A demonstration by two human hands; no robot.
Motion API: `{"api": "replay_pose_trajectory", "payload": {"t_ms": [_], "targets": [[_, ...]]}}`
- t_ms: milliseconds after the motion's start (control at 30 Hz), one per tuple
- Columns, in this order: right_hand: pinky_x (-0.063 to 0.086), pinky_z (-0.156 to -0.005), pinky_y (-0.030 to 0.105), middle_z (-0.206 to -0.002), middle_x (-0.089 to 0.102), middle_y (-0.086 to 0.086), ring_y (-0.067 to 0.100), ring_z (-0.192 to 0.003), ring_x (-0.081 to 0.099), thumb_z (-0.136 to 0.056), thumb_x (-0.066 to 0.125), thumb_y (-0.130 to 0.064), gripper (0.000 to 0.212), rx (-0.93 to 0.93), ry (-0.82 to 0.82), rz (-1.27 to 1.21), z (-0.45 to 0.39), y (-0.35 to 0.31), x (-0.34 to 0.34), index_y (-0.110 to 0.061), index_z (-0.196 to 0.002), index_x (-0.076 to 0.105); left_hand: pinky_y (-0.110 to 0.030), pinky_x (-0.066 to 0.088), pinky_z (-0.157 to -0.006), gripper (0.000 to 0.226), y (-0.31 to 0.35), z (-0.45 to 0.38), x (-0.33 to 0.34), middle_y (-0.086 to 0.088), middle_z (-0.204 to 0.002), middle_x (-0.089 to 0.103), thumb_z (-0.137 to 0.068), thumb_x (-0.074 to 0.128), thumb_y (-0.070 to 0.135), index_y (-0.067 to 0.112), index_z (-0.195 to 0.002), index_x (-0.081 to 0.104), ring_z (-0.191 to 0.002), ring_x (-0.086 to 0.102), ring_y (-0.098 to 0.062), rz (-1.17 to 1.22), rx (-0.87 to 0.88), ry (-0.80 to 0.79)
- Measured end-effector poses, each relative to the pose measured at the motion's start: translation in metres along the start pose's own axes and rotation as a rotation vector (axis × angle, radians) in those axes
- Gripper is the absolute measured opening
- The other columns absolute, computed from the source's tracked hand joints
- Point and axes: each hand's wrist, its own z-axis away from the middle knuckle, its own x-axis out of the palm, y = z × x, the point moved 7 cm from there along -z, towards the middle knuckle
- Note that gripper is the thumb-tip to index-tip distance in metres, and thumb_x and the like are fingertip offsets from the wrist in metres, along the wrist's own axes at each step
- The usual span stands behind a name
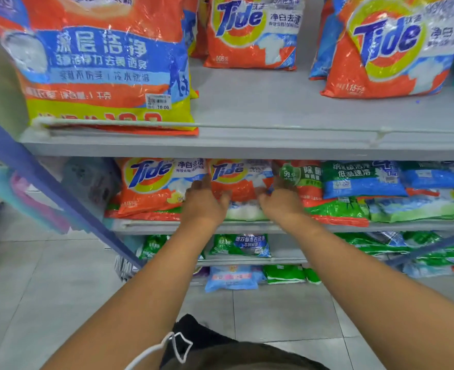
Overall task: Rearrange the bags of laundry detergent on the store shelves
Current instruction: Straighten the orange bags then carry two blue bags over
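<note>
A small orange Tide bag (pixel 240 178) stands on the second shelf (pixel 247 226), between a larger orange Tide bag (pixel 154 186) on its left and a red and green bag (pixel 307 182) on its right. My left hand (pixel 204 202) grips the small bag's left edge. My right hand (pixel 280 202) grips its right edge. The bag rests on a white and green bag (pixel 243 212) lying flat beneath it.
The top shelf (pixel 247 141) holds a big orange and blue bag (pixel 100 62) at left and Tide bags (pixel 250 30) (pixel 388 46) behind. Blue and green bags (pixel 364 180) pile at right. Lower shelves hold green bags (pixel 239 245). A blue upright (pixel 47 188) runs at left.
</note>
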Motion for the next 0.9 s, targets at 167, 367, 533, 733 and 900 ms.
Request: {"api": "replay_pose_trajectory", "payload": {"t_ms": [167,367,533,733,900], "targets": [[0.053,-0.098,0.037,-0.130,0.061,0.018,0.034,-0.120,0.060,-0.093,0.057,-0.062,0.073,0.094,0.088,-0.075,-0.020,0.003,-0.001,-0.010,-0.143,0.046,-0.046,0.043,-0.105,0.067,-0.009,-0.021,0.008,-0.024,-0.135,0.050,-0.094,0.062,0.054,0.001,-0.133,0.052,-0.124,0.049,-0.040,0.094,-0.011,0.064],[0.049,-0.077,0.023,-0.101,0.071,-0.005,0.013,-0.087,0.065,-0.078,0.085,-0.039,0.035,0.183,-0.094,-0.549,-0.003,0.026,0.003,-0.020,-0.100,0.068,-0.034,0.055,-0.090,0.046,-0.018,-0.023,0.007,-0.001,-0.109,0.072,-0.079,0.077,0.052,0.020,-0.110,0.066,-0.098,0.068,-0.023,0.311,-0.128,-0.189],[0.053,-0.087,0.032,-0.115,0.072,-0.004,0.019,-0.105,0.068,-0.078,0.084,-0.030,0.053,0.212,-0.280,-0.676,0.013,0.048,0.018,-0.016,-0.125,0.063,-0.039,0.052,-0.096,0.086,-0.032,0.033,0.046,-0.007,-0.116,0.075,-0.054,0.086,0.065,0.014,-0.121,0.065,-0.105,0.067,-0.025,0.690,-0.436,-0.533],[0.063,-0.082,0.039,-0.106,0.079,0.011,0.021,-0.081,0.076,-0.088,0.078,-0.024,0.027,0.203,-0.455,-0.803,0.030,0.053,0.029,-0.011,-0.111,0.072,-0.043,0.059,-0.092,0.048,-0.029,0.074,0.070,-0.001,-0.104,0.080,-0.080,0.085,0.032,0.021,-0.123,0.067,-0.096,0.076,-0.023,0.949,-0.423,-0.420],[0.064,-0.066,0.033,-0.101,0.080,0.010,0.019,-0.073,0.077,-0.088,0.076,-0.012,0.023,0.155,-0.480,-0.970,0.057,0.070,0.023,-0.013,-0.111,0.073,-0.031,0.060,-0.064,0.032,-0.014,0.109,0.058,-0.001,-0.091,0.081,-0.081,0.082,0.017,0.021,-0.109,0.069,-0.076,0.077,-0.019,1.064,-0.390,-0.338]]}}
